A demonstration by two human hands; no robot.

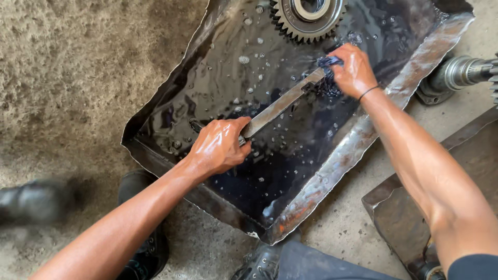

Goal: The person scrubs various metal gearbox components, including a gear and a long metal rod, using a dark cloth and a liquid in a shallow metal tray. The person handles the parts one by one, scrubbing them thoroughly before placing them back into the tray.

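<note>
From my feed the light is soft, even daylight, bright enough all over, with only faint shadows under the arms. The dark liquid in the metal tray [358,140] throws glossy white glare, strongest near the top where the gear [306,21] sits. My left hand [220,148] and right hand [353,70] shine wet. The shoe [31,202] at the left edge is smeared with blur; the centre stays sharp

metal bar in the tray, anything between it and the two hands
Nothing visible: the left hand grips the metal bar directly at its near end. At the far end, the right hand presses a dark rag against it.
</note>
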